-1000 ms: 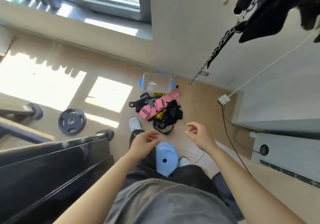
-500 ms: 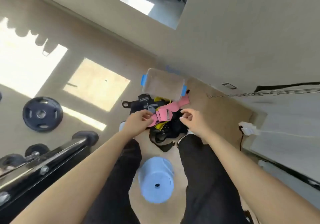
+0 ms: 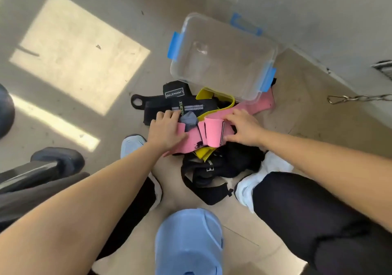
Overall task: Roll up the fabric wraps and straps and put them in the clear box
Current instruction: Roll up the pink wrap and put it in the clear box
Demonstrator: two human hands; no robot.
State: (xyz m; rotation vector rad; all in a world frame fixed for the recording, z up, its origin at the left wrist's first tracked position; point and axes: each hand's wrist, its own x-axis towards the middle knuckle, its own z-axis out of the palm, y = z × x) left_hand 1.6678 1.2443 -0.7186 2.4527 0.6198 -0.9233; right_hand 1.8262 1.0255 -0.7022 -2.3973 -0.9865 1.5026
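Note:
A heap of fabric wraps and straps lies on the floor between my feet: pink wraps [image 3: 213,133], black wraps with white lettering [image 3: 169,102], a yellow band [image 3: 214,95] and black straps [image 3: 214,175]. Just beyond the heap stands the clear box [image 3: 222,56] with blue clips, its lid on. My left hand [image 3: 164,129] rests on the left end of a pink wrap with the fingers spread over the pile. My right hand [image 3: 241,127] touches the pink wrap's right side, beside a curled loop of it. What the fingertips hold is hidden.
A light blue stool [image 3: 188,243] stands between my legs near the bottom. A dark dumbbell [image 3: 57,162] and bench lie at the left. A metal chain [image 3: 360,98] hangs at the right. The wall [image 3: 318,9] runs close behind the box.
I have bent down toward the floor. Both hands have dropped from mid-air onto the pile and now lie on the pink wrap; the view has closed in on the heap and box.

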